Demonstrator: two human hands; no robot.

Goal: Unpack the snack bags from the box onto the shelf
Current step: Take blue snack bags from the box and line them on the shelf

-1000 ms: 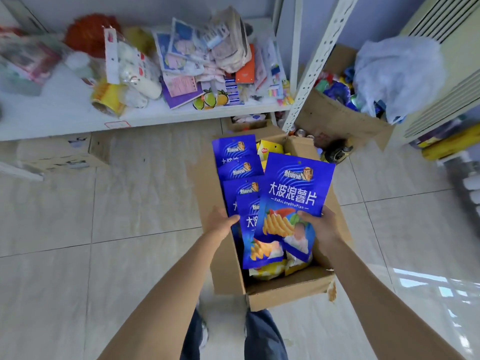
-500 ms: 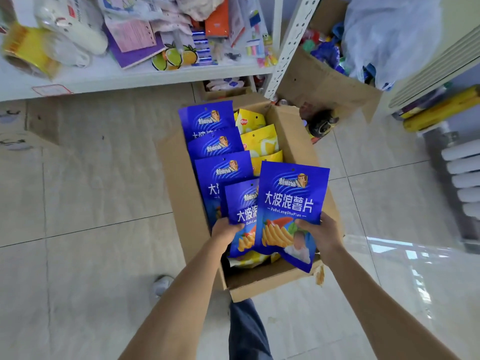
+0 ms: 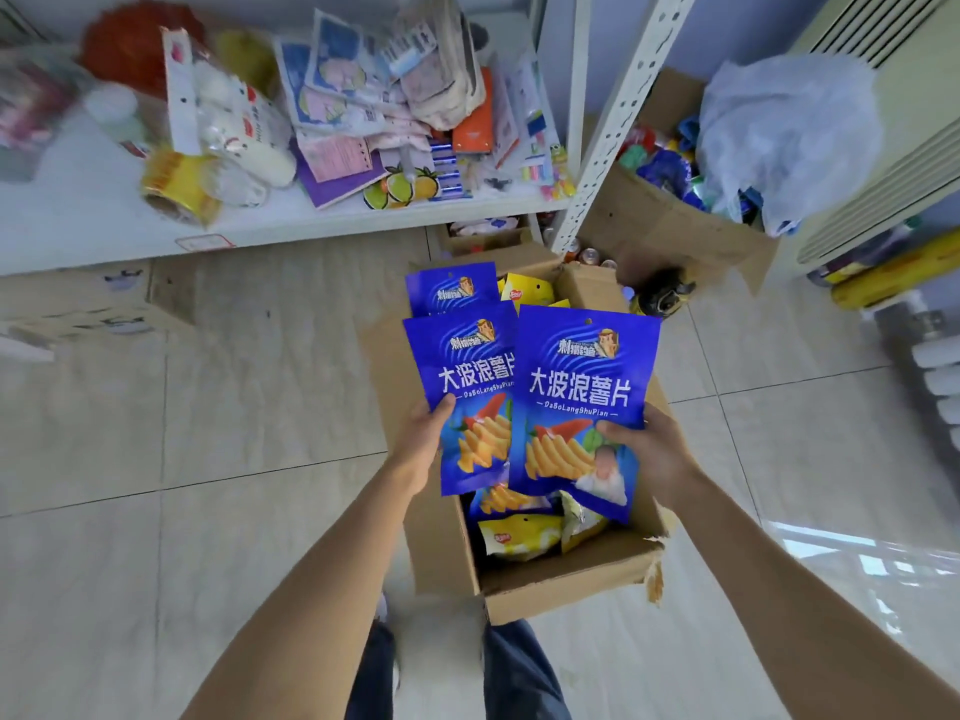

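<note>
An open cardboard box [image 3: 571, 579] stands on the tiled floor below me. My left hand [image 3: 423, 441] grips a blue snack bag [image 3: 467, 387] by its left edge, lifted above the box. My right hand [image 3: 652, 449] grips a second blue snack bag [image 3: 582, 392] at its lower right edge, overlapping the first bag. Another blue bag [image 3: 449, 288] and yellow bags [image 3: 519, 532] remain in the box. The white shelf [image 3: 78, 220] runs along the upper left, cluttered with packaged goods.
A perforated white shelf post [image 3: 613, 122] rises beside the box. Behind it sits a second cardboard box [image 3: 660, 236] with a crumpled plastic bag [image 3: 784, 132]. A radiator [image 3: 935, 376] and yellow rolls [image 3: 893, 278] are at the right. A flat carton [image 3: 93, 309] lies under the shelf.
My left hand has lifted a second blue bag out of the box, up beside the bag in my right hand. Both bags have risen, and my view has tilted up toward the shelf.
</note>
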